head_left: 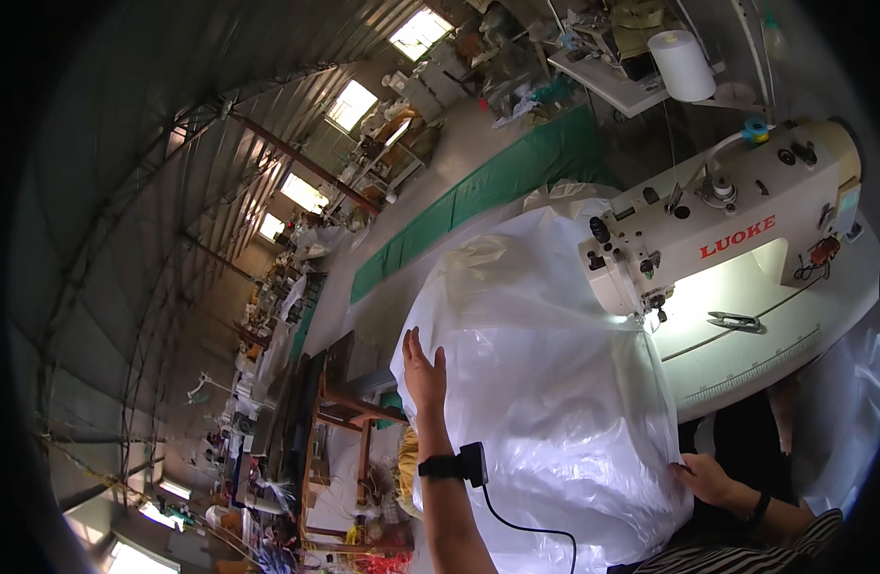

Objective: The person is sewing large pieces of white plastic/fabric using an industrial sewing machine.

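A large sheet of shiny white plastic-like material point(545, 411) spreads over the sewing machine's table and hangs toward me. Its right edge runs up to the needle area of the white sewing machine point(689, 230), where a lamp glows. My left hand point(425, 375) lies at the sheet's left edge, fingers stretched out and thumb apart, gripping nothing. Lower on the right, my right hand point(708, 478) has its fingers closed on the sheet's right edge. Each wrist wears a dark band, and a black cable runs from the left one.
Thread snips point(735, 321) lie on the machine bed. A cone of white thread point(682, 65) stands behind the machine. Beyond the sheet, a long green cloth point(478, 206) stretches along the floor. A wooden stool-like frame point(363, 411) stands at the left. More white sheeting point(847, 411) hangs at the far right.
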Demonstrator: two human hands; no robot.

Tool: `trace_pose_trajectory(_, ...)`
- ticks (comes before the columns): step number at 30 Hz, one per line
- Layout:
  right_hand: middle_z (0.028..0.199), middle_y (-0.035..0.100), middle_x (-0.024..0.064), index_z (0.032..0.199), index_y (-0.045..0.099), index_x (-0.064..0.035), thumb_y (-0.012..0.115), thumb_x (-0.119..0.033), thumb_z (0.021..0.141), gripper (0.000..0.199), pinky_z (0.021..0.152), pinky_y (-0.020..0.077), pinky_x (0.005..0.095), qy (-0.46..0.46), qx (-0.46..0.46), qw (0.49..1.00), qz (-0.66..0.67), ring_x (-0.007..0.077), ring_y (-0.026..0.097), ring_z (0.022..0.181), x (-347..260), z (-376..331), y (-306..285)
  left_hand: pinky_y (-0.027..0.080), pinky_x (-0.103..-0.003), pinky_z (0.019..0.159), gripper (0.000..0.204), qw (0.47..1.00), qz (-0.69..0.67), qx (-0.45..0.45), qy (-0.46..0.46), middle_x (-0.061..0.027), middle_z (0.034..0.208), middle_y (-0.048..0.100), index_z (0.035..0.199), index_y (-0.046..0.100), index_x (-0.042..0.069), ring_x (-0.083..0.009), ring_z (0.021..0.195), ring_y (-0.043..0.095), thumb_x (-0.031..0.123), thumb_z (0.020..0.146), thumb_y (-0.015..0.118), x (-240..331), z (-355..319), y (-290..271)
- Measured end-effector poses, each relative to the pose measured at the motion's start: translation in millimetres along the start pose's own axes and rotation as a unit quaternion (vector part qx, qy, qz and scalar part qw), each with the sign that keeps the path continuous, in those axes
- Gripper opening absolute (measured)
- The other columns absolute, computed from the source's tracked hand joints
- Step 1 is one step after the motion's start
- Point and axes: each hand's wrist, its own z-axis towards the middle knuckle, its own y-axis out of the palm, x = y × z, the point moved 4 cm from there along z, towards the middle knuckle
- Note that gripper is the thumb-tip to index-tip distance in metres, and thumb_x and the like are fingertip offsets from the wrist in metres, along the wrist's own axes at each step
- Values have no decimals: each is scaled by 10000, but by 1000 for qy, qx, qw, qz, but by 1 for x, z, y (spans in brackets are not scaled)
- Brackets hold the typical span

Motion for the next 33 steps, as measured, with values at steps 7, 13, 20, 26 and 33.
trace_pose_trajectory(7,736,641,189,965,643,-11,569,-227,951,229,628,480,404,-13,2,1000,27,334,631,648,-2,0,0,469,-404,968,330,993,14,114,-18,-121,1207,635,1158,639,65,-323,1127,598,5,857,519,-30,27,10)
trace_pose_trajectory(13,784,648,209,943,632,-10,565,-244,957,244,657,481,409,-13,13,1000,3,379,623,686,8,1,4,505,-362,820,136,970,-70,219,82,-130,975,677,952,650,47,-282,901,646,43,881,534,-5,60,-96)
trace_pose_trajectory(20,798,655,208,1013,647,-20,550,-232,954,240,670,486,415,-75,14,997,5,377,646,731,3,0,4,411,-420,1054,550,992,81,-14,100,-177,1359,518,1276,543,87,-361,1270,482,64,750,701,5,43,-114)
trace_pose_trajectory(26,798,656,209,999,647,-19,549,-239,956,245,677,493,413,-52,17,998,15,382,649,744,2,-2,1,357,-424,1119,977,990,20,-130,-57,-205,1500,325,1489,278,85,-377,1371,362,248,705,838,-69,27,-14)
trace_pose_trajectory(33,792,657,210,985,643,-22,547,-259,955,258,690,497,425,2,5,1000,-7,390,651,757,9,-1,1,383,-424,1090,801,994,21,-97,-54,-177,1508,336,1478,307,82,-368,1342,407,181,800,722,-77,23,30)
